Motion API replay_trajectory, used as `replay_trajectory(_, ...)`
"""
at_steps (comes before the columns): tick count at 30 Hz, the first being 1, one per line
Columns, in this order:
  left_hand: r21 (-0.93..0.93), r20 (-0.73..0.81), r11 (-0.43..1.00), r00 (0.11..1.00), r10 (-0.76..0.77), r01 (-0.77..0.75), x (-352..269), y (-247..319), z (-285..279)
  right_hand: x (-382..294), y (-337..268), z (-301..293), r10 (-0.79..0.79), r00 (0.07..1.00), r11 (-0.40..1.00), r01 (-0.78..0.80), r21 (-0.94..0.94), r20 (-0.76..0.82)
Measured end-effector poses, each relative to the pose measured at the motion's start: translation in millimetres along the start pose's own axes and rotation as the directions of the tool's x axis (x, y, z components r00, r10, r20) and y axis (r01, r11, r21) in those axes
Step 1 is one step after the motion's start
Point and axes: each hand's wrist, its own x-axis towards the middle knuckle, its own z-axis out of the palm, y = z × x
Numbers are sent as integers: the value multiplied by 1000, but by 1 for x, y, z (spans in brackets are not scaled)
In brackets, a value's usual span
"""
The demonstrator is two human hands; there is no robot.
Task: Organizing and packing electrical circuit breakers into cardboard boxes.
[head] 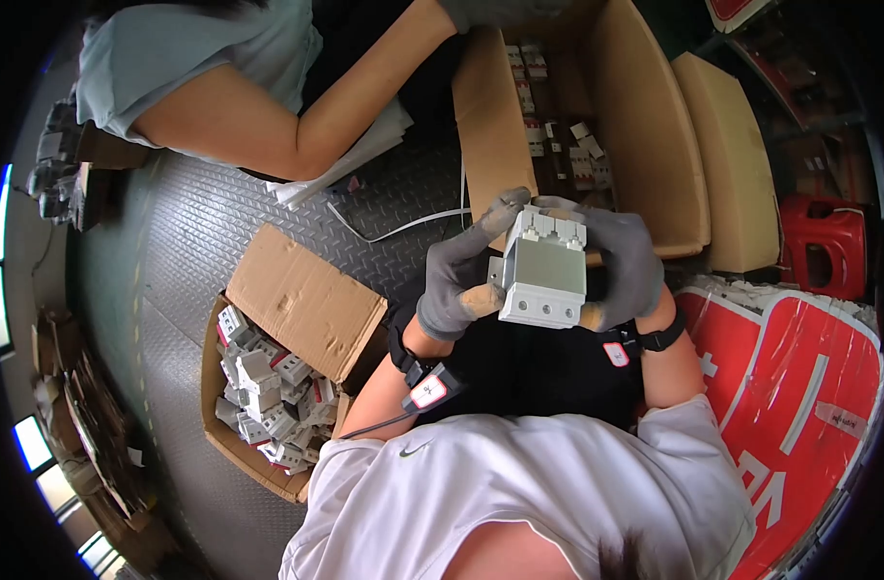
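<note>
Between my two grey-gloved hands I hold a white multi-pole circuit breaker [549, 264] with a grey front panel and several round screw holes along its near edge. My left hand [460, 272] grips its left side, thumb low and fingers at the far corner. On the opposite side, my right hand [623, 264] has its fingers around the far right edge and its thumb near the lower right corner. The right hand looks slightly blurred. Just beyond the breaker stands a tall open cardboard box [648, 130] with rows of breakers [536, 134] inside.
An open carton [217, 413] of jumbled breakers [268, 395] sits on the checker-plate metal floor [195, 217] at my left. A co-worker's arm [369, 109] reaches over the tall box. A white strap [405, 221] lies on the floor. Red signs [797, 406] and a red plastic stool [822, 246] are on the right.
</note>
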Motion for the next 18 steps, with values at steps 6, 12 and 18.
replay_trajectory(6, -128, 56, 989, 995, 78, -70, -2, -7, 2, -7, 3, -1, -87, 996, 993, 87, -81, 8)
replay_trajectory(12, -142, 51, 989, 997, 53, -46, 1, -3, 0, -6, 0, -2, -45, 998, 996, 48, -81, 31)
replay_trajectory(18, -81, 77, 994, 995, -65, 71, 6, 2, 3, -7, 2, -1, -18, 1000, 998, 16, -59, -26)
